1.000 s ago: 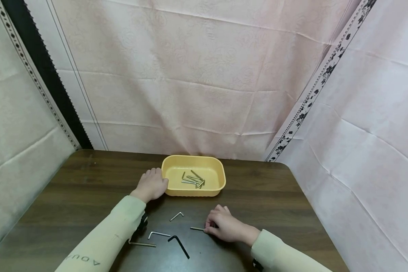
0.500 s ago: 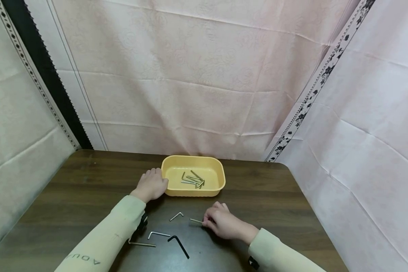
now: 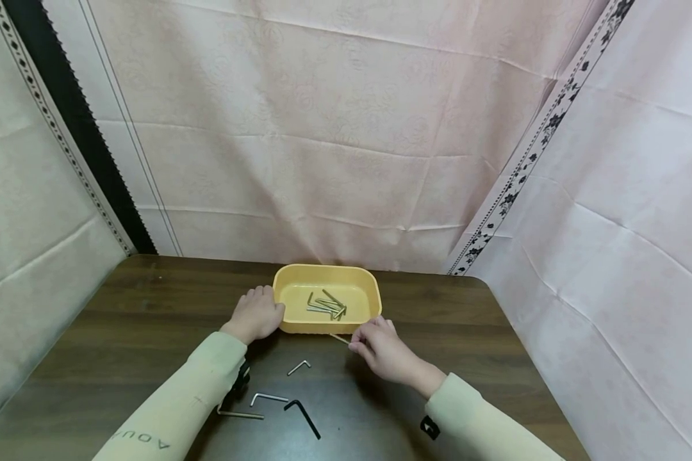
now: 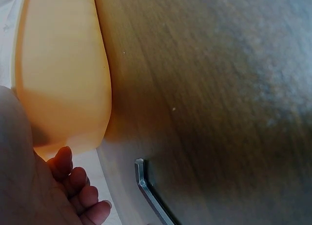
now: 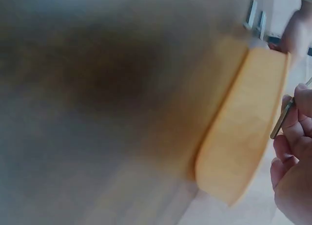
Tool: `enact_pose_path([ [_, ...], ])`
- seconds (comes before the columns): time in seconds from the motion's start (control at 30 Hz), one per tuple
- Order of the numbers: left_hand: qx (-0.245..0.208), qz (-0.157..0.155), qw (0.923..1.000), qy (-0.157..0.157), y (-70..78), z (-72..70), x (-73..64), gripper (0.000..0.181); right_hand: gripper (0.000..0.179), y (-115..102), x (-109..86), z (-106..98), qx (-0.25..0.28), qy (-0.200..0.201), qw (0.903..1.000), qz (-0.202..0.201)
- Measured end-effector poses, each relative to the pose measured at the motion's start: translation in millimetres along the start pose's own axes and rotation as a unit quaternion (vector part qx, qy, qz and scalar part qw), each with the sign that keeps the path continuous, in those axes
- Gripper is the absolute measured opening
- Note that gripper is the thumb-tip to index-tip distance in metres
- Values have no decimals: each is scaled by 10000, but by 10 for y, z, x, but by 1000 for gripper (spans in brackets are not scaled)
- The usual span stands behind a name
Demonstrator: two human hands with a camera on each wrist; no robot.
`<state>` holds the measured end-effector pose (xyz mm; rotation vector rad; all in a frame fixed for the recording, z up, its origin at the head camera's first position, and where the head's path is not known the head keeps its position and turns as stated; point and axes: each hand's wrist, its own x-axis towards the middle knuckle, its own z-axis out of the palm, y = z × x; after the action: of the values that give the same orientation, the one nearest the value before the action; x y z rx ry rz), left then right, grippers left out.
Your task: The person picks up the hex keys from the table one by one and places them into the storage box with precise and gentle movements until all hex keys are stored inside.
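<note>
A yellow plastic tray [image 3: 300,326] stands near the back of the table, with several hex keys [image 3: 329,303] in a loose pile inside. My left hand [image 3: 255,314] grips the tray's left end, thumb at the rim; in the left wrist view its fingers [image 4: 78,178] curl by the tray's end wall. Between thumb and fingers my right hand [image 3: 385,353] pinches a brass-coloured hex key [image 3: 339,338], just in front of the tray's near wall. The right wrist view has this hex key [image 5: 282,119] overlapping the tray's edge, part of it hidden by the fingers.
Nearer me on the wooden table [image 3: 150,346] lie a small silver hex key [image 3: 298,367], a longer silver one [image 3: 270,397], a black one [image 3: 303,415] and a brass-coloured one [image 3: 242,415] partly behind the left sleeve. A pale cloth [image 3: 323,128] hangs behind the table.
My right hand has lifted the hex key and carried it away from me to the tray's front edge. The left hand and tray stay about where they were.
</note>
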<state>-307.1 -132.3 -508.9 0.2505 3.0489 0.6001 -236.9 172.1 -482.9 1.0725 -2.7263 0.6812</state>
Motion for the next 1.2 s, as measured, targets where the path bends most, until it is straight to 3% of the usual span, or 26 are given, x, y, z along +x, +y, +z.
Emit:
enact_pose_path([
  [0.33,-15,-31,10000,-4,-39,14,4,43,10,37,395,-149,-107,81,9998,172],
  [0.67,-10,-32,10000,11,-47,9,-7,43,13,37,726,-90,-280,-194,9981,504],
  [1.0,-2,-69,10000,-56,-28,0,-26,44,23,94,938,133,-1029,128,9869,1237],
  [1.2,-58,-41,10000,-30,-15,0,-7,44,42,132,1067,208,-1153,125,9772,1778],
])
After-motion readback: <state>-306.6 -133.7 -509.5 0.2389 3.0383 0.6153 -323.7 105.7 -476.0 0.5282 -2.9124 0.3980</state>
